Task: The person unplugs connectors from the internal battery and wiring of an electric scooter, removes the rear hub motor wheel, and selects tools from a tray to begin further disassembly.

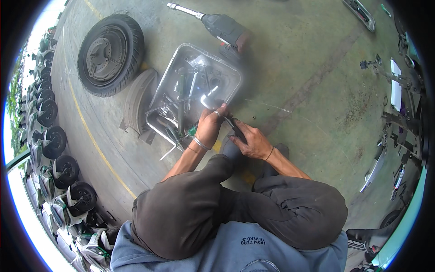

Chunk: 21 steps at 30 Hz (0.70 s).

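Note:
My left hand is closed at the near right side of a metal tray, its fingertips pinched together. A shiny curved metal piece shows just beyond those fingers; whether they grip it cannot be made out. My right hand is closed round a dark, slim-handled tool whose far end points to the left fingertips. The tool's tip is hidden there. The rectangular tray lies on the floor in front of my knees. Inside it are several hand tools, among them a silver wrench.
Beyond the tray lies a dark cordless impact wrench with a long socket extension. To the left are a wheel with tyre and a curved grey fender. Scooters line the far left; vehicle parts stand on the right.

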### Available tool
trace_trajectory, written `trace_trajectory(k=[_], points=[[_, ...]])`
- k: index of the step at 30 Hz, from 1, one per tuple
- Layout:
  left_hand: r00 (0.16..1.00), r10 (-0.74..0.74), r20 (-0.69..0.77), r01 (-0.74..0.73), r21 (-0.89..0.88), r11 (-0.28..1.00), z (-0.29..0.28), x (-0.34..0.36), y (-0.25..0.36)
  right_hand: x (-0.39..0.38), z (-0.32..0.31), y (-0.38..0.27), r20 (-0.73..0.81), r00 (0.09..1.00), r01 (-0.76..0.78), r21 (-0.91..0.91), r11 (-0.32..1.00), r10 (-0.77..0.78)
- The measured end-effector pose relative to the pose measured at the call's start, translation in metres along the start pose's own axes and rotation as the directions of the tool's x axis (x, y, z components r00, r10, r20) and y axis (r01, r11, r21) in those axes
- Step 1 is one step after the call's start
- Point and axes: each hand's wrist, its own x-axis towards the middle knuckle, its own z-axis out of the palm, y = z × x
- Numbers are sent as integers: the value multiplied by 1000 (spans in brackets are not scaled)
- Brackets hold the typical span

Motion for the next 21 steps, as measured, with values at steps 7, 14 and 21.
trace_trajectory(k=[7,14,21], points=[[965,129,-227,-194,-294,936,-29,-2,27,47,-18,4,31,998,48,87,995,-51],[923,243,-300,-279,-84,957,-63,-40,31,146,-22,-1,222,944,-291,205,935,245],[847,457,-272,-265,528,807,-71,-114,27,240,50,-11,8,966,-252,-170,953,257]])
